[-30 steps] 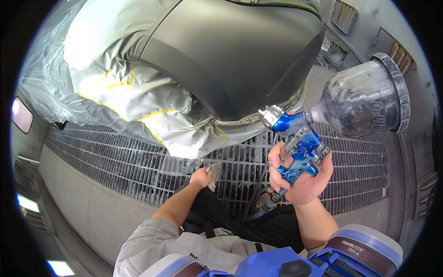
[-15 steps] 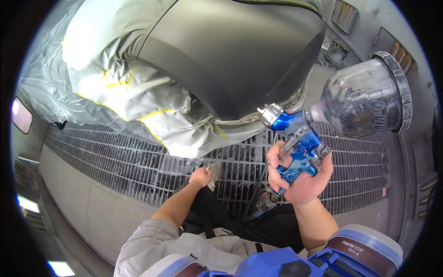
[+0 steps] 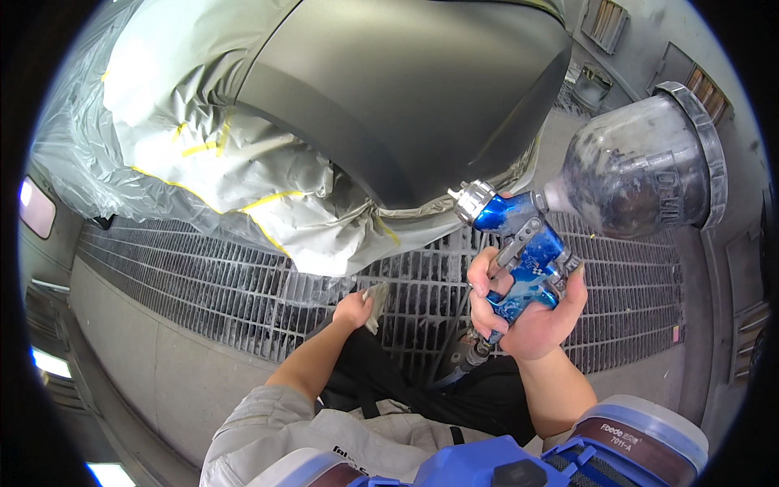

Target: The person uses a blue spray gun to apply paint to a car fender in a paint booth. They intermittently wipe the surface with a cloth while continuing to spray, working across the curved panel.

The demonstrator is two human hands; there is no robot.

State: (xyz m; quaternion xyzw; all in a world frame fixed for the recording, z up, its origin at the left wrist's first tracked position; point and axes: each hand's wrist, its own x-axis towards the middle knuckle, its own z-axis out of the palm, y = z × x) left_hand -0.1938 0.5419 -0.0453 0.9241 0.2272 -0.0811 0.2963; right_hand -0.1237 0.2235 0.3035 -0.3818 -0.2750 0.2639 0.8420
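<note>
Wrapped round the handle of a blue spray gun [image 3: 527, 276], my right hand [image 3: 531, 321] is closed, with the fingers by the trigger. A large translucent, paint-stained cup [image 3: 637, 166] tilts off the gun's right side. The silver nozzle points up and left toward a dark grey car panel [image 3: 389, 97], apart from it. Under the handle an air hose [image 3: 466, 369] is attached. My left hand [image 3: 353, 311] is closed on a pale folded cloth [image 3: 376, 304], low over the floor grating. White masking sheet [image 3: 316, 227] with yellow tape surrounds the panel's lower left edge.
Clear plastic film [image 3: 81, 154] drapes the car at far left. Metal floor grating [image 3: 243, 284] runs between me and the car. A metal bucket [image 3: 592, 85] stands at the back right near the wall. A blue respirator [image 3: 487, 467] shows at the lower edge.
The spray gun's nozzle and cup have shifted slightly; the nozzle sits a little further left and up. The car and masking sheet appear shifted slightly left. Both hands keep their grips.
</note>
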